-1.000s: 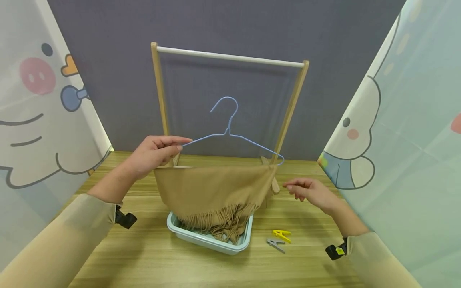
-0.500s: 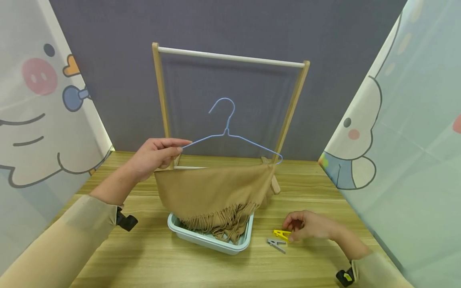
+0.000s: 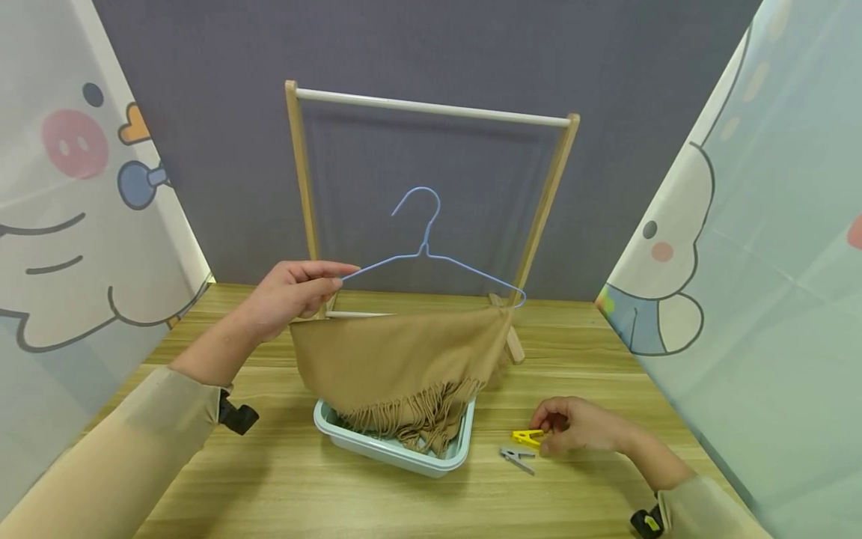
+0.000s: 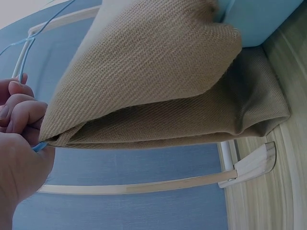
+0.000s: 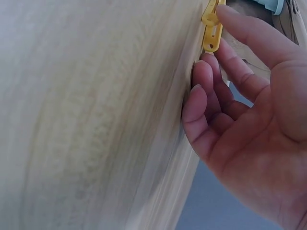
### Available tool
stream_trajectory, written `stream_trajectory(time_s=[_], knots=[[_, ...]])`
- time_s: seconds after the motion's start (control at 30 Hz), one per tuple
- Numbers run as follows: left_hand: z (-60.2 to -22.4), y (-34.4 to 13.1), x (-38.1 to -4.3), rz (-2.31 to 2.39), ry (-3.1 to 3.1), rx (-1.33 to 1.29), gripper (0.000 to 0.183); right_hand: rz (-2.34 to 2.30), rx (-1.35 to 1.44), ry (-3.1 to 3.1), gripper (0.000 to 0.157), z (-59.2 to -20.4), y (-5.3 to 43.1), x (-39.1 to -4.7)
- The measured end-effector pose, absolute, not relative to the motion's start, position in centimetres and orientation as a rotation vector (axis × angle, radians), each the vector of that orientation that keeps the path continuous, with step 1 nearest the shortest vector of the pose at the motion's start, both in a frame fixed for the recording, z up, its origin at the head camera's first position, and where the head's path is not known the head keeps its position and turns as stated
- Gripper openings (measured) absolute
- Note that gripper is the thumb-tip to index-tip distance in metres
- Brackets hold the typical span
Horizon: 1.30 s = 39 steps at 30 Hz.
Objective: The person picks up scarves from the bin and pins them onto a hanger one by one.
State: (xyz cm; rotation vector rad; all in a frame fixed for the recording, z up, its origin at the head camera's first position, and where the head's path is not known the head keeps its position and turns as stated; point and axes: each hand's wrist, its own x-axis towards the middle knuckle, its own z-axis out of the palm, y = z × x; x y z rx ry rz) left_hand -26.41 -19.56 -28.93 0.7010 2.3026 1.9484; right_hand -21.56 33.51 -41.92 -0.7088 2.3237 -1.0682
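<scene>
My left hand pinches the left end of a blue wire clothes hanger, holding it upright with the hook on top. A tan fringed scarf is draped over the hanger's lower bar, its fringe reaching down into a basin. In the left wrist view, the folded scarf hangs close beside the fingers. My right hand is low over the table at a yellow clothespin, with thumb and curled fingers at its handles. In the right wrist view, the thumb touches the yellow clothespin. A grey clothespin lies just in front.
The light blue basin stands on the wooden table under the scarf. Behind the hanger is a garment rack with wooden posts and a white top rail. Cartoon-printed panels flank the table on both sides.
My right hand has come down from beside the scarf's right end to the yellow clothespin. The left hand keeps its hold, and the hanger has dipped slightly.
</scene>
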Motion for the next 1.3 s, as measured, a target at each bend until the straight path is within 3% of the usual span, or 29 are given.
stream_trajectory(time_s=[0.33, 0.57, 0.93, 1.13, 1.3], knots=[[-29.4, -19.7, -26.5, 1.972, 2.291, 0.679, 0.029, -1.073, -0.806, 2.446, 0.022, -41.4, 33.7, -21.6], [-29.3, -19.6, -26.6, 1.972, 2.294, 0.683, 0.03, -1.161, -0.846, 2.572, 0.022, -38.4, 32.4, -21.7], [-29.5, -19.7, -26.6, 1.99, 2.293, 0.685, 0.031, -1.322, -1.027, 2.677, 0.027, -33.9, 26.7, -23.0], [-29.5, -19.7, -26.7, 2.005, 2.264, 0.706, 0.029, -1.412, -0.98, 2.601, 0.039, -31.3, 22.2, -23.9], [-29.5, -19.7, -26.8, 2.004, 2.26, 0.706, 0.029, -1.498, -1.017, 2.515, 0.037, -30.4, 18.2, -24.9]])
